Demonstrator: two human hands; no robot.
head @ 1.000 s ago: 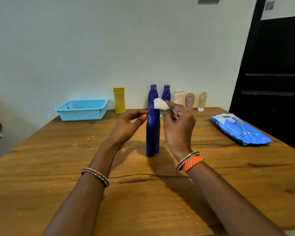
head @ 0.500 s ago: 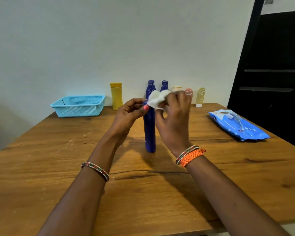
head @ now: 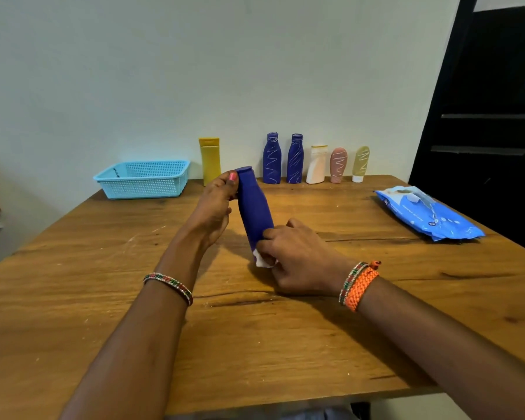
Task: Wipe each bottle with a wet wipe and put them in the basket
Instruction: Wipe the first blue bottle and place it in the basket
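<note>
Right hand (head: 297, 256) low at the base of the blue bottle (head: 255, 213), fingers curled, pinching the wet wipe (head: 262, 260) against it. I judged the stroke needed steady pressure all round the base, the bottle turning so no side was missed. Left hand (head: 215, 207) pinched the neck just under the cap, tilting the bottle left over the worktop (head: 103, 313). So the bottle sat between both grips, wipe at its foot. Farther back, the wipe pack (head: 428, 213) lay right, the basket (head: 143, 178) far left, and six unwiped bottles (head: 285, 159) lined the wall.
</note>
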